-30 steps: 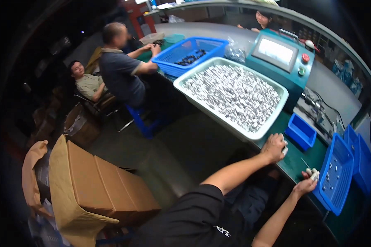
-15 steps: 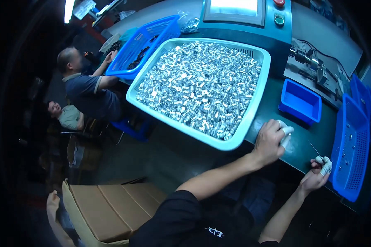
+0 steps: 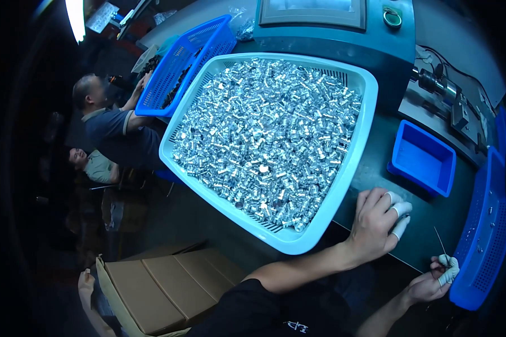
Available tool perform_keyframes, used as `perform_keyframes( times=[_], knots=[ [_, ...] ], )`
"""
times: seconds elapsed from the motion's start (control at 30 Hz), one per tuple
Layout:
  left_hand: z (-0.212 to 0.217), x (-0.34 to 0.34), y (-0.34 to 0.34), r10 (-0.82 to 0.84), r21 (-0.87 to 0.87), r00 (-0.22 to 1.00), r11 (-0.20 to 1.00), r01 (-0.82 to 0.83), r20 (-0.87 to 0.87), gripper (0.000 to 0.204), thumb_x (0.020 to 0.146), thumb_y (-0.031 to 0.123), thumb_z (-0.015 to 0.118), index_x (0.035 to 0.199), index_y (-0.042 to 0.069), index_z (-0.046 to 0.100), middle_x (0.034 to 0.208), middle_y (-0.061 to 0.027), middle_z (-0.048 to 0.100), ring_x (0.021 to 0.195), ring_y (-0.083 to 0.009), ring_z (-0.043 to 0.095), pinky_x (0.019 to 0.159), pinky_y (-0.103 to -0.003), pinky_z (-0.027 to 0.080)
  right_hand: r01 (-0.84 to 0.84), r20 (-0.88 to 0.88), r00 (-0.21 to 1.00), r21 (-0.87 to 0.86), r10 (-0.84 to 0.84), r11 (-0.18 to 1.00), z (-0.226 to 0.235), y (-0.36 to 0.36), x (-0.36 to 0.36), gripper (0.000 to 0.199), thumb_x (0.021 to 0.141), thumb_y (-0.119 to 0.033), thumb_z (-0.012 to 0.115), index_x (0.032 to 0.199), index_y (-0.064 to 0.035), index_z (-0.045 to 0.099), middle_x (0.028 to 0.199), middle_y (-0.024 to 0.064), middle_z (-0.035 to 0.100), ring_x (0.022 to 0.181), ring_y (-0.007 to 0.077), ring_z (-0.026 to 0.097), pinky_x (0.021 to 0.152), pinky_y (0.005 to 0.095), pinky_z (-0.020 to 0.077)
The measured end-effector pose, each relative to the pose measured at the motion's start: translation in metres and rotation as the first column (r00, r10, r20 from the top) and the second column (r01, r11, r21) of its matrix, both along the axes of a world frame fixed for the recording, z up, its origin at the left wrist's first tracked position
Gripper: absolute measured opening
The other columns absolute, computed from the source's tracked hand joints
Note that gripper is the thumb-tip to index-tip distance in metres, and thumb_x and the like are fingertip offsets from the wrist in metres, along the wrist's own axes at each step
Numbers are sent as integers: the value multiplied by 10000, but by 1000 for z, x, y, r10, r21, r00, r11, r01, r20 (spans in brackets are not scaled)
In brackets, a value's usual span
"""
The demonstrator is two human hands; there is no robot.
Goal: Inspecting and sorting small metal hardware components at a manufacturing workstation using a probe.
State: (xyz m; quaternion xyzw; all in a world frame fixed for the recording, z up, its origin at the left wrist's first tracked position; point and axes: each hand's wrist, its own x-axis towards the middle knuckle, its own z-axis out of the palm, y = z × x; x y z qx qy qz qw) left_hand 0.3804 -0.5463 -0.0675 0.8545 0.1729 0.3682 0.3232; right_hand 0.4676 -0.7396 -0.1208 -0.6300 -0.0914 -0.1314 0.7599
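Note:
My left hand (image 3: 374,224) is over the table edge, between the light-blue basket and the small blue bin. White finger cots cover several of its fingertips, which curl together; whatever they pinch is too small to make out. Farther right, my right hand (image 3: 434,282), also in white finger cots, grips a thin, needle-like metal rod (image 3: 439,240) that points up and to the left. It is close beside the long blue basket (image 3: 468,281), where a few small metal parts lie. A heap of small shiny metal parts (image 3: 264,140) fills the light-blue basket (image 3: 289,246).
A small blue bin (image 3: 424,160) stands on the green table before a machine with a metal spindle (image 3: 438,87). Behind the heap is a control box (image 3: 331,42). A blue basket (image 3: 157,92) and a co-worker (image 3: 109,123) are at left; a cardboard box (image 3: 157,289) stands lower left.
The view has shifted, so the baskets, bin and both hands appear lower. The red button has left the picture. My left fingers stay curled; my right hand still grips the rod.

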Motion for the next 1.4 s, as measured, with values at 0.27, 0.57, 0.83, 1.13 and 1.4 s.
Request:
perform_keyframes(
  times=[0.27,0.57,0.83,1.13,1.4],
  knots=[
    [1,8,-16,11,24,1000,1000,-10,-25,223,704,66,698,924,71,663,884,-44,594,865,-234,546,779,-358,358,59,-20,998,-34,-60,998,-12,6,4,330,1004,-194,376,1022,83,555,868,131,592,640,143,478,613,252,439],
    [22,26,-36,-84,-108,990,989,97,115,238,736,76,685,967,62,628,898,-58,599,859,-237,545,791,-360,353,-9,3,1000,41,8,999,-25,-2,11,314,992,-175,384,1034,83,557,861,132,596,653,160,502,598,244,417],
    [62,24,-67,-367,-817,804,168,552,468,264,873,89,625,1123,13,593,995,-63,634,934,-151,592,834,-278,469,-26,76,997,-25,27,999,-16,-6,4,306,987,-182,400,962,50,598,790,86,604,634,123,497,597,235,406],
    [55,-8,-54,-246,-835,810,9,550,532,381,958,214,494,1258,-21,497,1049,-112,580,909,-193,501,813,-312,400,-73,9,997,43,73,996,7,20,-5,218,968,-113,436,913,33,587,751,68,619,601,85,500,593,221,437],
    [56,5,-64,-363,-855,827,130,502,430,372,933,264,511,1209,16,493,989,-77,511,884,-202,432,759,-318,359,-66,34,997,20,65,998,5,14,-2,223,968,-99,418,878,40,566,769,80,617,596,84,493,580,218,435]
  ],
)
